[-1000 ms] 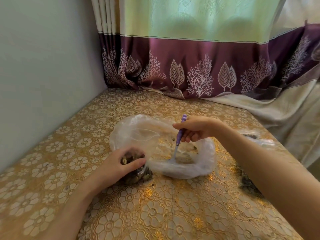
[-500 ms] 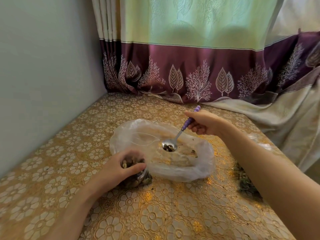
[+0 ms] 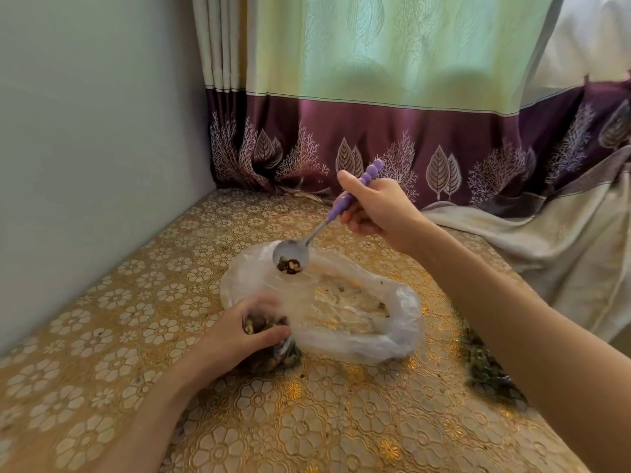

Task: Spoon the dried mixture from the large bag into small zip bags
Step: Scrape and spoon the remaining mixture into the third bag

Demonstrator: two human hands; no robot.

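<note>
Head view: person's two bare hands over a bench with gold floral cover.
Right hand: grip closed on the purple beaded handle of the spoon; handle end sticks up past the thumb.
Spoon bowl: down and left of the right grip, tilted, carrying a small load of dried mixture, dark and pale bits.
Spoon height: bowl hangs over the far rim of the large bag; contact with the plastic not clear.
Large bag: clear plastic, lying open and slumped on the bench between the two hands; only scattered crumbs visible inside.
Left hand: grip curled round the mouth of the small zip bag, thumb on the near side, fingers on the far side, slightly blurred.
Small zip bag: standing on the bench, touching the large bag's near-left edge, well filled with mixture.
Right of the right forearm: another dark filled bag on the bench, partly hidden by the arm.
Behind: purple and green curtain, grey wall to the left.
</note>
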